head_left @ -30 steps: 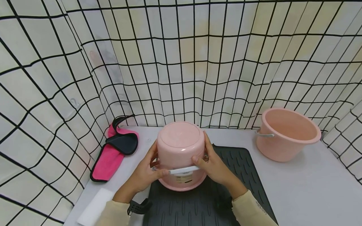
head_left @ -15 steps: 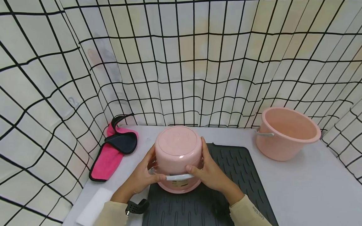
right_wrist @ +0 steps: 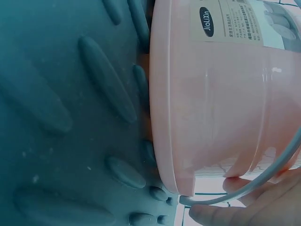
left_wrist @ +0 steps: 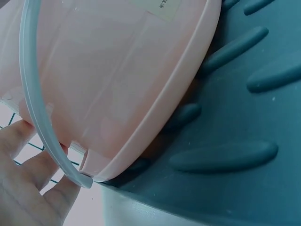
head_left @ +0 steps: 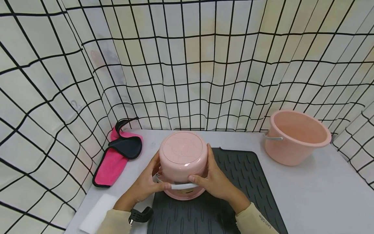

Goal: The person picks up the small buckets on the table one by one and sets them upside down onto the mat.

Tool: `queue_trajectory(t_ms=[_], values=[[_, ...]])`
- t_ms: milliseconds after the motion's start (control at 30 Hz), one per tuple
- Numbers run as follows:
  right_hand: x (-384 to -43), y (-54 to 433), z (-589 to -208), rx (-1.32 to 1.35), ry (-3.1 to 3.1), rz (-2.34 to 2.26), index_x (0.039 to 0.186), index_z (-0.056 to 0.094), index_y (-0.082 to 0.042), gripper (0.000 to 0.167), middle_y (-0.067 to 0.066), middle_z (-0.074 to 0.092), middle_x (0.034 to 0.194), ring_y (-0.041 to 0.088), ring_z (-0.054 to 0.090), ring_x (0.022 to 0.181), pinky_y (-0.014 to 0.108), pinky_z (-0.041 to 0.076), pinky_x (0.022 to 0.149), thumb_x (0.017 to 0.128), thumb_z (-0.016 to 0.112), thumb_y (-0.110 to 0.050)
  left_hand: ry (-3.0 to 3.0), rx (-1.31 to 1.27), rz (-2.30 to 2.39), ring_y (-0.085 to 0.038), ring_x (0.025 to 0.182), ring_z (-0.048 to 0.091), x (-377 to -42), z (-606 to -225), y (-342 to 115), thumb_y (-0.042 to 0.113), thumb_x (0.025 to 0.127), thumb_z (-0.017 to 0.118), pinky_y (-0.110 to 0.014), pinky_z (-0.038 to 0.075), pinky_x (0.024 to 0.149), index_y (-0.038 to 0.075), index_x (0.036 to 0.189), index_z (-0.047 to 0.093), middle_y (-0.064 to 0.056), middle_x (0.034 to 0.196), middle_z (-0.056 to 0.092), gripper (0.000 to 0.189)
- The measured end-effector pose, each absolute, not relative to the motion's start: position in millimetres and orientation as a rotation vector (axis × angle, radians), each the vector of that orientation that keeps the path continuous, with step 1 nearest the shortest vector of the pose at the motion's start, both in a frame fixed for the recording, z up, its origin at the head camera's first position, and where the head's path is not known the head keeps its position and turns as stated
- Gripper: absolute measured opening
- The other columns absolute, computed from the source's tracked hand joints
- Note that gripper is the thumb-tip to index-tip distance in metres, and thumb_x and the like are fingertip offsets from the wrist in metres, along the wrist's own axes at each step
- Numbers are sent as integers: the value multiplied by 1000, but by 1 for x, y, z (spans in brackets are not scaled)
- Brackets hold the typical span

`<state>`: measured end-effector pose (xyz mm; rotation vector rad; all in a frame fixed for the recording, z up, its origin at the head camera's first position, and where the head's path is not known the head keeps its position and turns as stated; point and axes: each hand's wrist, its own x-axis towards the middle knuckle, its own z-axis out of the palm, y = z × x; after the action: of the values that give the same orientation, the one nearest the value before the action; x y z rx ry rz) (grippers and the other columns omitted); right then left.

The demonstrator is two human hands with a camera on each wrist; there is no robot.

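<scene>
A pink bucket point(head_left: 183, 156) stands upside down on a black ridged mat point(head_left: 242, 182), its base facing up. Both wrist views show its rim at the mat's ridges. My left hand point(head_left: 147, 183) grips its left side, with the thumb at one end of the white handle point(head_left: 184, 186) across the front. On the opposite side my right hand point(head_left: 214, 180) holds the bucket, thumb at the front above the handle. A printed label point(right_wrist: 225, 21) shows on the wall in the right wrist view. Most of the fingers are hidden behind the bucket in the head view.
A second pink bucket point(head_left: 292, 152) stands upright on the white table point(head_left: 321, 195) at the right. Pink cloth with black trim point(head_left: 111, 169) lies at the left, near a white folded item point(head_left: 97, 213). Black netting point(head_left: 198, 74) encloses the back and sides.
Both hands have brought the bucket down and slightly left in the head view, nearer to me. Its label is now more covered by the handle. The other things have stayed put.
</scene>
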<state>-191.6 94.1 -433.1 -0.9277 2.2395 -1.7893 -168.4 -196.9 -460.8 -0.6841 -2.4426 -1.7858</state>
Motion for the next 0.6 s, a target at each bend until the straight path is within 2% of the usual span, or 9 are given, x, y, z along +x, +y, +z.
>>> queue_trajectory(t_ms=[133,367,600], values=[[-191,94,-433,-917,2237,-1786,164,-17,-35,126,4,10,171,28,34,148,59,33,118,90,84,-23,-2441,-689,-1785,-49,152,26,-168,-461,-197,25,82,87,-79,22,113,38,168,9,-7,170,27,117],[-192,92,-434,-892,2219,-1805,164,-15,-39,126,1,15,170,24,42,143,53,39,115,89,86,-22,-2440,-660,-1778,-50,154,23,-166,-461,-194,26,84,86,-80,20,113,38,168,9,-9,171,26,114],[-192,92,-435,-877,2206,-1815,163,-16,-40,126,2,12,171,25,42,144,52,42,113,90,85,-22,-2455,-584,-1681,-47,152,31,-164,-460,-188,31,87,86,-76,28,112,35,168,11,-13,168,31,110]])
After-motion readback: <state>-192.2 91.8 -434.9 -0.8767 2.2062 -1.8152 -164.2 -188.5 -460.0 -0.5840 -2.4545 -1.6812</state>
